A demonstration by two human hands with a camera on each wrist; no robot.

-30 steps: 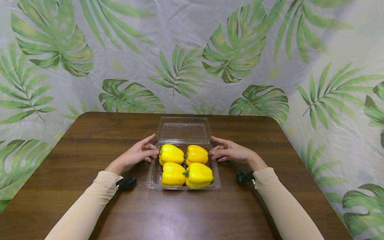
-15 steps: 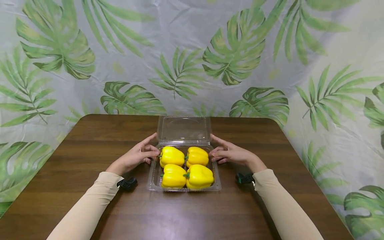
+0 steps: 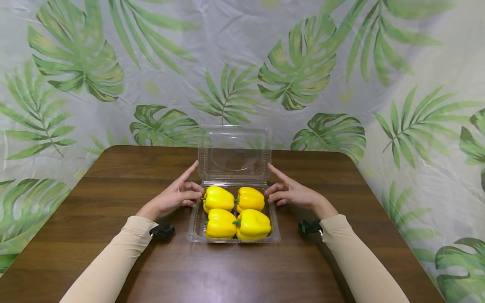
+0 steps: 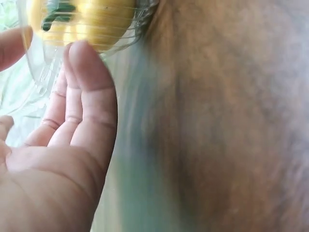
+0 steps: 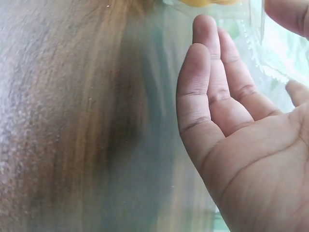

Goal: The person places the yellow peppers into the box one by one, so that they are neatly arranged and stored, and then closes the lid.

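Observation:
A clear plastic clamshell box [image 3: 192, 236] lies on the table with several yellow bell peppers [image 3: 254, 224] in its base. Its see-through lid [image 3: 235, 147] stands raised at the back. At the box's left side is my left hand [image 3: 172, 198], index finger stretched to the lid's left edge, thumb at the base rim. My right hand [image 3: 297, 194] mirrors it on the right. In the left wrist view, nearly straight fingers [image 4: 94, 92] touch the side wall below a pepper [image 4: 104, 21]. The right wrist view has extended fingers [image 5: 195, 92] beside the box, apart from the thumb.
A brown wood-grain table [image 3: 242, 273] lies under everything. Behind it hangs a leaf-patterned cloth [image 3: 235, 63]. A black strap device [image 3: 162, 230] is on the left wrist, and another black device [image 3: 309, 226] on the right.
The lid has tilted up from lying back to nearly upright, with both index fingers rising at its edges. The peppers and base stay in place; the head view has shifted slightly.

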